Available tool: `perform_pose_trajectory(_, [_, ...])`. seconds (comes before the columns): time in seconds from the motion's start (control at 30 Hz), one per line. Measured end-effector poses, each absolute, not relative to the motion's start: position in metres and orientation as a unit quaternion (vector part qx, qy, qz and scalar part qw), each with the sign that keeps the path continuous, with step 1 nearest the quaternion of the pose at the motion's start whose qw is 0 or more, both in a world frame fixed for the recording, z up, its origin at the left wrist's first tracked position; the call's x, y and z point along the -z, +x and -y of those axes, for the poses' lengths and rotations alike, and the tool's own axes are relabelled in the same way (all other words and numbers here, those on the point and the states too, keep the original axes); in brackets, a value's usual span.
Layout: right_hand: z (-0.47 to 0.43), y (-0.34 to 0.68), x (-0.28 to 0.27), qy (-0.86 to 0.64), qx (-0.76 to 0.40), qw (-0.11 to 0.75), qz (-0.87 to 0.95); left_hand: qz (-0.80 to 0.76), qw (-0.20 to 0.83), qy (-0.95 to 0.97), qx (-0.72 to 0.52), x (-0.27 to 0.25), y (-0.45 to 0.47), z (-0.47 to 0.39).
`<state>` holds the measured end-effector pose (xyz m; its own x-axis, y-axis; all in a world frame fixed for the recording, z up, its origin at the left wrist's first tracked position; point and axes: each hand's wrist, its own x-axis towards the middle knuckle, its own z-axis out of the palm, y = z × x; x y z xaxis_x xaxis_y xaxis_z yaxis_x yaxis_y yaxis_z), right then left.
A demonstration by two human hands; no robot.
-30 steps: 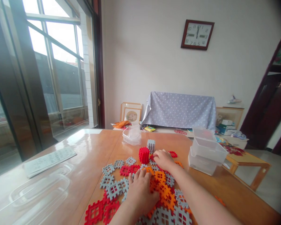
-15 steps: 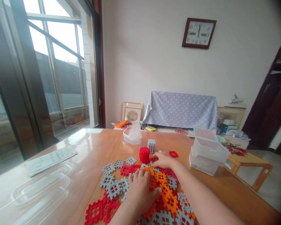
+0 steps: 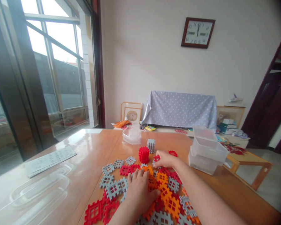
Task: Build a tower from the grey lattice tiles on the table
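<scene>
Interlocking plastic window-shaped tiles in red, grey and orange lie in a loose pile on the table. My left hand [image 3: 140, 189] rests palm down on the pile, fingers stretched out, over grey tiles [image 3: 113, 190] and orange tiles [image 3: 165, 192]. At the far side of the pile, my right hand [image 3: 165, 159] pinches a red tile [image 3: 156, 158] between thumb and fingers. Just left of it stands a red stack of tiles [image 3: 144, 155], with a grey stack [image 3: 151, 146] behind. A single red tile [image 3: 173, 153] lies beyond my right wrist.
Clear plastic containers [image 3: 131, 136] stand at the table's back edge, and nested translucent bins [image 3: 207, 154] at the right. A pad of papers [image 3: 51, 160] and a clear plastic lid [image 3: 41, 187] lie on the left of the wooden table [image 3: 91, 156].
My right hand has shifted slightly right, and the red tile at its fingertips shows more clearly. Some tiles under my right forearm have moved a little. My left hand stays in place.
</scene>
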<state>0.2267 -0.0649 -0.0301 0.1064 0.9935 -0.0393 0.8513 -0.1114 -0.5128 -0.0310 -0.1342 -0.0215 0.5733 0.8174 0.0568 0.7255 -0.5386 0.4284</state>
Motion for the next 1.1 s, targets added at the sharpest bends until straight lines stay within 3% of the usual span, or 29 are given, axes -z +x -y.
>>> perform_pose_trajectory(0.33, [0.120,0.206,-0.002,-0.623,-0.321,0.323,0.636,-0.480,0.181,0.844,-0.156,0.013,-0.028,0.136])
perform_pose_trajectory(0.5, [0.105,0.230,0.002,-0.710,-0.221,0.381,0.550,-0.484,0.169,0.843,-0.161,0.010,-0.027,0.138])
perform_pose_trajectory(0.7, [0.081,0.279,0.032,-0.816,-0.128,0.297,0.479,-0.450,0.169,0.867,-0.133,0.018,-0.029,0.137])
perform_pose_trajectory(0.87, [0.082,0.291,0.052,-0.834,-0.132,0.206,0.495,-0.436,0.170,0.874,-0.128,0.022,-0.030,0.136])
perform_pose_trajectory(1.1, [0.089,0.289,0.047,-0.817,-0.124,0.173,0.536,-0.429,0.174,0.877,-0.129,0.020,-0.030,0.137])
